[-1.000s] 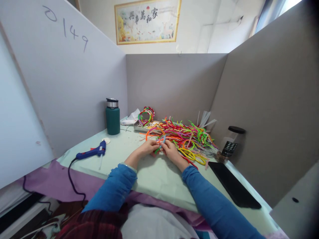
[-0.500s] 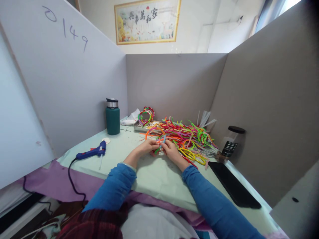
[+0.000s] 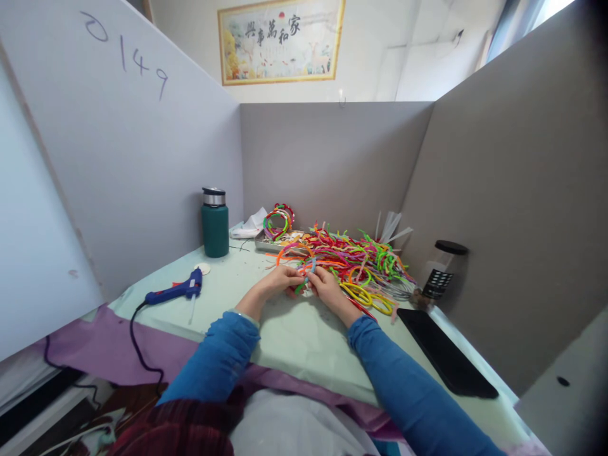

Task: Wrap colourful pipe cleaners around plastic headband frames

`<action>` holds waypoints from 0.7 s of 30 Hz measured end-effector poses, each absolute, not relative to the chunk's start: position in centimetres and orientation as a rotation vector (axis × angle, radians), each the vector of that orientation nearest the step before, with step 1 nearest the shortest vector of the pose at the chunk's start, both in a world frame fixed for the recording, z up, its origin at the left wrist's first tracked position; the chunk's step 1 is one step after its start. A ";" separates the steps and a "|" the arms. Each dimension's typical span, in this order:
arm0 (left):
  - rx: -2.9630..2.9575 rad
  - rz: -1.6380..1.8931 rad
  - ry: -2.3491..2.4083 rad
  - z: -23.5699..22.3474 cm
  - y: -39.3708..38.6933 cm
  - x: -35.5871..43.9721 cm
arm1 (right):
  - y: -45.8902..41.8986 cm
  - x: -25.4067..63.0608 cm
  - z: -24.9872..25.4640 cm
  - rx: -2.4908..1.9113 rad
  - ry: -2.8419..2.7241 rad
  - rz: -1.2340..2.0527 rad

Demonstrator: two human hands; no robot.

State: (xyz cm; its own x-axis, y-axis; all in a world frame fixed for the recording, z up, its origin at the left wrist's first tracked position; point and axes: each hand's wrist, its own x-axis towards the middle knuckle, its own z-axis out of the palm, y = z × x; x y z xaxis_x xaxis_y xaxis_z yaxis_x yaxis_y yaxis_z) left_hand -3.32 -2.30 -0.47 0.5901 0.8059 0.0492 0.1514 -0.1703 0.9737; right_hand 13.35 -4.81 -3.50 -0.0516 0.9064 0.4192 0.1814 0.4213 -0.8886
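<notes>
At centre, ring [image 3: 313, 264], grasped in fingertips of left hand [image 3: 284, 279] and right hand [image 3: 327, 285], over table [image 3: 304, 335], beside stem heap [image 3: 349, 255]. Beyond, tray [image 3: 264, 244]. Farther left, glue gun [image 3: 174, 292] and bottle [image 3: 215, 228]; farther right, jar [image 3: 437, 281] and black slab [image 3: 446, 352].

The hands [image 3: 325, 286] cover the lower part of a multicoloured loop [image 3: 311, 266]; contents of the metal tray [image 3: 272, 246] are too small to tell; print on the jar [image 3: 441, 269] is unreadable; the bottom edge cuts off the right sleeve [image 3: 408, 380].
</notes>
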 end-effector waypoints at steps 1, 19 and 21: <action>1.668 0.712 0.808 -0.5 -2.3 -3.3 | -4.8 13.3 -3.5 -1.000 -1.524 0.801; 1.664 0.710 0.820 -0.6 -2.1 -3.5 | -4.9 13.3 -3.5 -0.979 -1.527 0.805; 1.666 0.704 0.810 -0.6 -2.0 -3.5 | -5.0 13.2 -3.4 -0.980 -1.529 0.812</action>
